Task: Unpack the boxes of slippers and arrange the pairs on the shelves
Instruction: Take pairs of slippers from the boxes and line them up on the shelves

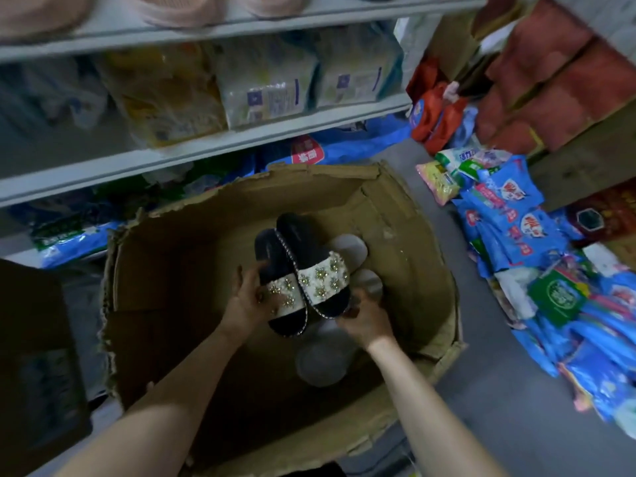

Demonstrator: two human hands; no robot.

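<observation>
A pair of black slippers with white jewelled straps (303,270) is held side by side over a big open cardboard box (395,208). My left hand (246,301) grips the left slipper at its strap. My right hand (364,316) holds the toe end of the right slipper from below. Pale grey slipper soles (320,359) lie in the bottom of the box under the pair. White shelves (213,146) run across the top left, with pink slippers (192,8) on the upper board.
Packaged goods (265,84) fill the middle shelf. Blue and red bags (509,218) lie piled on the floor at the right, beside red cartons (550,80). A dark box (38,356) stands at the left. A strip of grey floor (481,339) runs right of the cardboard box.
</observation>
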